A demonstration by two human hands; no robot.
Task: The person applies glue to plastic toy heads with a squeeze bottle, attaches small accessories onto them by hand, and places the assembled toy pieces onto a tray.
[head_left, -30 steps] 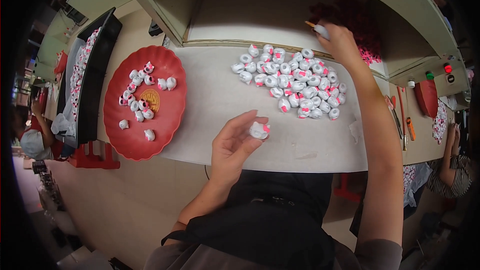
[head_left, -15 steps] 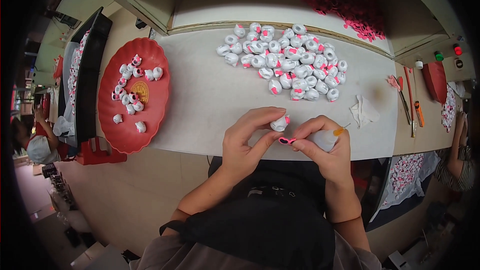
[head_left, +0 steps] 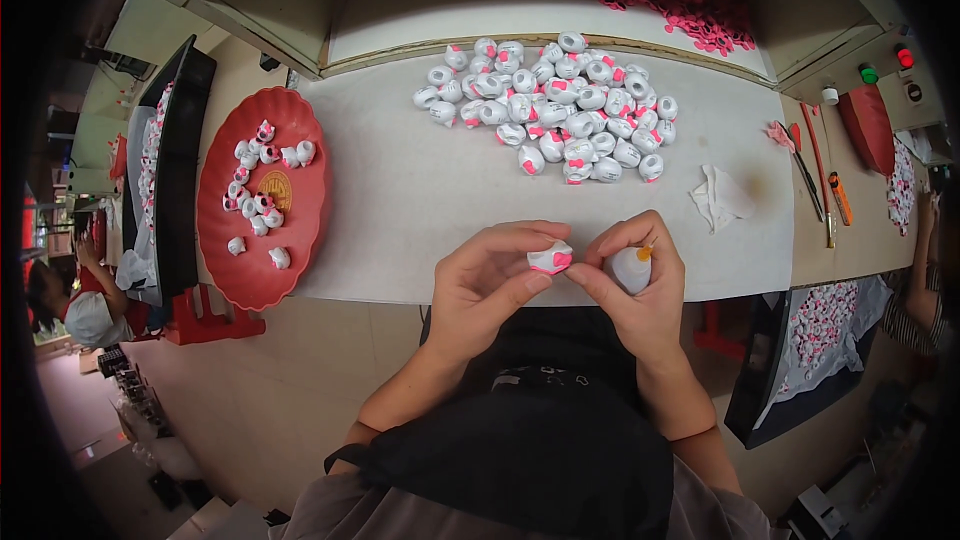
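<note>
Fingers (head_left: pixel 520 285) of the left hand (head_left: pixel 490 290) pinched a small white figurine with pink patches (head_left: pixel 550 258), held just above the near edge of the pale tabletop (head_left: pixel 420 190). The right hand (head_left: pixel 640 295) closed around a small white squeeze bottle with an orange tip (head_left: pixel 632 267), its fingertips touching the figurine. Beyond lay a heap of matching white-and-pink figurines (head_left: pixel 560 105); a round red plastic tray (head_left: pixel 262 202) holding more sat to the left.

The small white-and-pink figurine (head_left: pixel 550 258) looks like smooth, glossy plastic, as does the round red plastic tray (head_left: pixel 300 230). The pale worktable covering (head_left: pixel 420 200) appears matt; the crumpled white cloth (head_left: pixel 722 195) looks soft.
</note>
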